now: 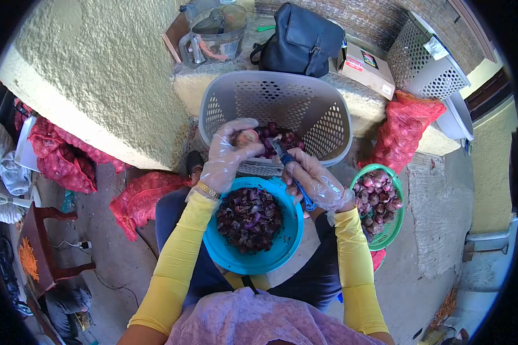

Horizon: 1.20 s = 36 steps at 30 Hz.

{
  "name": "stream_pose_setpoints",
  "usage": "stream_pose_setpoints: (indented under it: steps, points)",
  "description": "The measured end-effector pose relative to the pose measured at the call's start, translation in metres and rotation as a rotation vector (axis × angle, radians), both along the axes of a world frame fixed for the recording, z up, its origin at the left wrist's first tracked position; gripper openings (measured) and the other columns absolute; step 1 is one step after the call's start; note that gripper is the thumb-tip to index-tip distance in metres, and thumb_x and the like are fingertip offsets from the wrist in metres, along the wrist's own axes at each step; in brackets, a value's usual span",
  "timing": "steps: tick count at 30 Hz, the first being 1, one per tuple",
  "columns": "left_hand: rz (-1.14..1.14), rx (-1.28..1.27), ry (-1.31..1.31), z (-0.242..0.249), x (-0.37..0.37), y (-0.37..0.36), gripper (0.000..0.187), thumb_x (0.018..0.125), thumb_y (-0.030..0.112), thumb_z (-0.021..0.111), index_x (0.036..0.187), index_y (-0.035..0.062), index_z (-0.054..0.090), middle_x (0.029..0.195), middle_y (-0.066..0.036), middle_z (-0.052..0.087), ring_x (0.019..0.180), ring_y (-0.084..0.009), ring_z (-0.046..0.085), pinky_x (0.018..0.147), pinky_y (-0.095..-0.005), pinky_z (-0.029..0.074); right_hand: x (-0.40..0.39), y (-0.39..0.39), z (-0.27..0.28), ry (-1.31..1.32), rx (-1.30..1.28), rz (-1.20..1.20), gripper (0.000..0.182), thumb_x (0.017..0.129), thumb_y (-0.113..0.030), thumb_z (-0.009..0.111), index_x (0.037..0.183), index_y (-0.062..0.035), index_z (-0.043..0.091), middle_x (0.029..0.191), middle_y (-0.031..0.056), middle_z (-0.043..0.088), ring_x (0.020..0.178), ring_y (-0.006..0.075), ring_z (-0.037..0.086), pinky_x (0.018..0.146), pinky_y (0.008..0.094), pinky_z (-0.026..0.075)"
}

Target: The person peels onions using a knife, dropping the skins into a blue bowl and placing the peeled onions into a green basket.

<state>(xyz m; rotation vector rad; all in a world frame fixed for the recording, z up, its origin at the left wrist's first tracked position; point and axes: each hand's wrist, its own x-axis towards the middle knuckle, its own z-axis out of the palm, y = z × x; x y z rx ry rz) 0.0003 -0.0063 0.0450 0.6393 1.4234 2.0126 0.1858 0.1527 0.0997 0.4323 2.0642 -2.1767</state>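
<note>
In a clear plastic glove, my left hand [224, 149] has its fingers around an onion [247, 138], which shows a pale patch on top. My right hand [316, 178], also gloved, is wrapped around a blue-handled knife [286, 158]. The knife's short blade points up and left, a little apart from the onion. Both hands are over the near side of a grey perforated basket [322, 98], where several purple onions [290, 138] lie at the bottom. Below them, between my knees, is a turquoise basin [296, 224] holding dark onion skins [250, 221].
A green basket of onions [380, 198] is at my right, near a red mesh sack [406, 129]. More red sacks [147, 198] lie at left. Behind the grey basket, a ledge holds a black backpack [308, 43], a cardboard box [365, 69] and a clear bucket [221, 43].
</note>
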Motion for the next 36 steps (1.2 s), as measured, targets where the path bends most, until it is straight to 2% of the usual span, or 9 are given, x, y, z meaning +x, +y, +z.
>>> stream_pose_setpoints:
  steps: [2,8,12,15,17,23,31,33,36]
  points:
    - [-0.054,-0.095,0.684,0.001,-0.003,0.0,0.052,0.081,0.0,0.082,0.128,0.0016,0.059,0.124,-0.011,0.061,0.115,-0.02,0.062,0.102,-0.0334,0.051,-0.002,0.003,-0.008,0.02,0.031,-0.014,0.025,0.109,-0.017,0.046,0.13,-0.0048,0.052,0.092,0.0,0.055,0.078,0.0084,0.054,0.065,0.0227,0.05]
    - [-0.089,-0.161,0.456,-0.007,0.007,-0.001,0.048,0.079,-0.004,0.08,0.124,-0.0004,0.061,0.117,-0.01,0.062,0.103,-0.0194,0.064,0.096,-0.0323,0.052,-0.006,-0.004,-0.023,0.251,0.128,-0.13,0.033,0.109,-0.014,0.047,0.14,-0.0031,0.05,0.102,0.0021,0.061,0.083,0.01,0.058,0.07,0.0243,0.055]
    - [-0.151,-0.108,0.279,-0.002,0.004,-0.003,0.045,0.079,-0.005,0.079,0.119,-0.0012,0.061,0.11,-0.011,0.063,0.1,-0.0191,0.065,0.094,-0.0317,0.051,0.002,-0.005,-0.028,0.144,-0.244,-0.232,0.046,0.108,-0.011,0.048,0.153,-0.0052,0.041,0.108,0.0043,0.062,0.085,0.0103,0.059,0.066,0.0255,0.056]
    - [-0.229,-0.344,0.436,0.002,-0.004,-0.007,0.047,0.083,0.0,0.076,0.127,-0.0009,0.057,0.113,-0.008,0.061,0.112,-0.0173,0.057,0.101,-0.0342,0.048,0.015,-0.021,-0.026,0.039,-0.364,-0.356,0.052,0.107,-0.01,0.049,0.158,-0.0067,0.037,0.107,0.004,0.062,0.082,0.01,0.059,0.063,0.0261,0.055]
    - [-0.128,-0.355,1.057,0.004,-0.004,-0.008,0.048,0.083,-0.001,0.075,0.127,-0.0007,0.057,0.106,-0.007,0.061,0.104,-0.0167,0.059,0.098,-0.0329,0.049,0.024,-0.034,-0.03,-0.05,-0.305,-0.441,0.054,0.107,-0.01,0.049,0.159,-0.0072,0.035,0.104,0.0037,0.062,0.08,0.0098,0.058,0.061,0.0264,0.055]
    - [-0.252,-0.338,0.649,-0.018,0.002,-0.003,0.046,0.08,-0.004,0.072,0.125,-0.0004,0.06,0.098,-0.01,0.062,0.092,-0.0189,0.062,0.087,-0.0326,0.052,0.036,-0.052,-0.086,0.044,0.195,-0.321,0.064,0.108,-0.009,0.048,0.165,-0.0074,0.02,0.109,0.0046,0.063,0.081,0.0094,0.059,0.063,0.0231,0.053]
    - [-0.292,-0.382,0.657,-0.013,0.0,0.0,0.047,0.08,-0.005,0.071,0.126,-0.0006,0.061,0.099,-0.007,0.062,0.097,-0.0177,0.061,0.09,-0.0324,0.052,0.011,-0.063,-0.104,-0.019,0.459,-0.338,0.066,0.106,-0.001,0.051,0.165,-0.0018,0.02,0.116,0.0105,0.064,0.085,0.0111,0.063,0.068,0.0242,0.054]
    - [-0.256,-0.35,0.697,-0.012,0.001,-0.002,0.047,0.081,-0.004,0.072,0.126,-0.0005,0.062,0.098,-0.007,0.062,0.099,-0.018,0.061,0.092,-0.0331,0.052,0.007,-0.067,-0.114,0.26,0.727,-0.436,0.059,0.1,-0.002,0.059,0.154,0.0074,0.037,0.094,0.0303,0.061,0.084,0.0394,0.064,0.076,0.0428,0.053]
    - [-0.256,-0.33,0.651,-0.011,0.001,-0.004,0.046,0.081,-0.003,0.073,0.126,-0.0001,0.063,0.097,-0.008,0.063,0.102,-0.0186,0.061,0.094,-0.0345,0.052,0.004,-0.068,-0.112,0.31,0.865,-0.431,0.056,0.1,-0.002,0.059,0.151,0.0086,0.04,0.094,0.0299,0.062,0.083,0.042,0.063,0.076,0.0427,0.052]
